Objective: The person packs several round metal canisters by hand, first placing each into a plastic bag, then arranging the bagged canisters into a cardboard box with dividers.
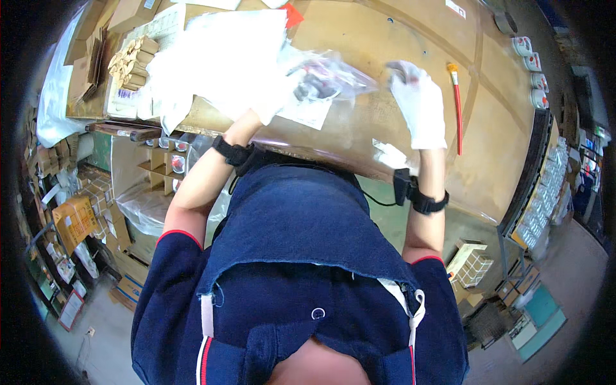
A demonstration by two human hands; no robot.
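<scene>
A white glove covers my left hand (274, 95), which is at the near end of a clear plastic bag (350, 78) and appears to grip it. Glare washes out most of those fingers. Inside the bag are dark and shiny parts that I cannot make out. Under it lies a white printed sheet (309, 114). My right hand (417, 102), also gloved in white with greyish fingertips, is raised right of the bag and apart from it. Its fingers look bent but are smeared by motion. Farther right lies a red-handled brush (457, 109) with yellowish bristles.
Overexposed white sheets (224, 54) cover the table's left part, beside a stack of tan wooden or cardboard pieces (133, 62). White-and-red containers (531, 62) line the right edge. A partitioned carton (160, 163) stands below the table at left. Clear bottles (544, 189) fill a rack at right.
</scene>
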